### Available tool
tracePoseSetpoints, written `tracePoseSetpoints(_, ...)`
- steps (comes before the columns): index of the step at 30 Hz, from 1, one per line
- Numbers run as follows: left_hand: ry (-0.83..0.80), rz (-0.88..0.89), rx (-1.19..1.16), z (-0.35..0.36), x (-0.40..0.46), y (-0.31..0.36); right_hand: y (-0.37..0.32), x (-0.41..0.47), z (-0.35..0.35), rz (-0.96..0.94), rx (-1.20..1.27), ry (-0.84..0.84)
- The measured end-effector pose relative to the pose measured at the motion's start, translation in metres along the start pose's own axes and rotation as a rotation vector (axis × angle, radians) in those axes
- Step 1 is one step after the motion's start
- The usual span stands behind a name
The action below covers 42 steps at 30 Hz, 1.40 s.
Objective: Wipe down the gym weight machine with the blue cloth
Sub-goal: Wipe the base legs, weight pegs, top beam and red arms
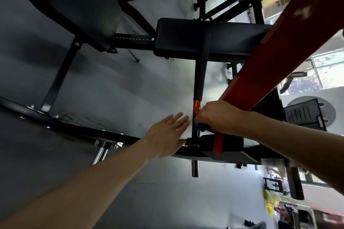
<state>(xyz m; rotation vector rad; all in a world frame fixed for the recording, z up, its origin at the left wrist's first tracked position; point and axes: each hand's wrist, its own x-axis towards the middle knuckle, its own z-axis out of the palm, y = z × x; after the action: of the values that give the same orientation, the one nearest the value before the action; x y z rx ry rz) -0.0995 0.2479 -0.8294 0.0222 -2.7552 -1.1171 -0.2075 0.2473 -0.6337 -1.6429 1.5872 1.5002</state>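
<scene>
the small crumpled blue cloth (202, 127) is sitting bunched in the right hand (217, 117), pressed against the lower end of the black upright handle bar w/ a glossy red section (197, 107), just above where it is meeting the black steel frame of the weight machine (119, 136). right fingers are curling round the cloth & clenching it onto the bar; most of the cloth is hiding under the hand, only a bit is showing. the left hand (168, 135) is hovering flat beside it, fingers straight & released, holding nothing, thumb side near the frame.

handling, as a guess: cloth is looking soft, light, limp, so it is likely wrapping the round bar easily, best bunched in the palm as it is being held now. the bar & frame are looking rigid & fixed, painted metal prob slick, so firm squeeze is needed. the black padded seat cushion (204, 39) & the broad red beam (279, 52) are looking unwiped, cant tell for sure.
</scene>
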Motion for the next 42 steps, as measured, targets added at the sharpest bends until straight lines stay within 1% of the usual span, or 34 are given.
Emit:
tracePoseSetpoints(2, -0.001, -0.006, 0.025, -0.005, -0.006, 0.008, -0.003, -0.029, -0.006, 0.004, 0.104, 0.281)
tracePoseSetpoints(4, 0.039, -0.005, 0.017, -0.014, -0.010, 0.021, 0.000, -0.064, -0.004, 0.032, 0.138, 0.486)
tracePoseSetpoints(7, 0.210, -0.031, -0.072, -0.034, -0.017, 0.042, 0.001, -0.115, 0.012, 0.085, 0.054, 0.803)
tracePoseSetpoints(8, 0.268, -0.017, -0.065, -0.044, -0.020, 0.053, 0.002, -0.134, 0.023, 0.147, 0.020, 0.887)
tracePoseSetpoints(9, 0.328, 0.019, -0.027, -0.054, -0.022, 0.063, 0.002, -0.150, 0.038, 0.245, -0.019, 0.917)
tracePoseSetpoints(10, 0.374, 0.060, 0.019, -0.063, -0.023, 0.072, 0.002, -0.160, 0.055, 0.338, -0.049, 0.902)
tracePoseSetpoints(12, 0.412, 0.144, 0.123, -0.080, -0.020, 0.089, -0.010, -0.164, 0.088, 0.471, -0.077, 0.865)
tracePoseSetpoints(13, 0.412, 0.172, 0.181, -0.086, -0.016, 0.095, -0.020, -0.159, 0.102, 0.503, -0.080, 0.879)
tracePoseSetpoints(17, 0.337, 0.202, 0.301, -0.108, -0.002, 0.125, -0.067, -0.156, 0.149, 0.605, -0.018, 1.034)
tracePoseSetpoints(19, 0.246, 0.210, 0.332, -0.111, 0.005, 0.140, -0.082, -0.159, 0.170, 0.686, -0.013, 1.070)
tracePoseSetpoints(21, 0.122, 0.203, 0.382, -0.108, 0.012, 0.155, -0.081, -0.149, 0.170, 0.769, 0.017, 1.076)
tracePoseSetpoints(23, 0.003, 0.202, 0.434, -0.104, 0.019, 0.168, -0.076, -0.134, 0.159, 0.855, 0.109, 1.086)
tracePoseSetpoints(25, -0.062, 0.192, 0.466, -0.099, 0.020, 0.178, -0.085, -0.133, 0.158, 0.902, 0.173, 1.091)
tracePoseSetpoints(29, -0.125, 0.137, 0.534, -0.101, 0.017, 0.190, -0.108, -0.144, 0.183, 0.899, 0.243, 1.130)
tracePoseSetpoints(32, -0.177, 0.114, 0.571, -0.101, 0.019, 0.194, -0.091, -0.128, 0.167, 0.954, 0.311, 1.114)
tracePoseSetpoints(34, -0.203, 0.109, 0.592, -0.101, 0.022, 0.193, -0.091, -0.122, 0.158, 0.996, 0.379, 1.104)
tracePoseSetpoints(36, -0.232, 0.102, 0.610, -0.104, 0.024, 0.194, -0.104, -0.122, 0.167, 1.031, 0.454, 1.149)
tracePoseSetpoints(38, -0.246, 0.108, 0.641, -0.107, 0.024, 0.198, -0.118, -0.123, 0.179, 1.076, 0.502, 1.231)
tracePoseSetpoints(40, -0.253, 0.113, 0.667, -0.109, 0.025, 0.201, -0.122, -0.123, 0.180, 1.121, 0.628, 1.307)
tracePoseSetpoints(42, -0.255, 0.115, 0.680, -0.110, 0.025, 0.204, -0.125, -0.121, 0.171, 1.198, 0.876, 1.382)
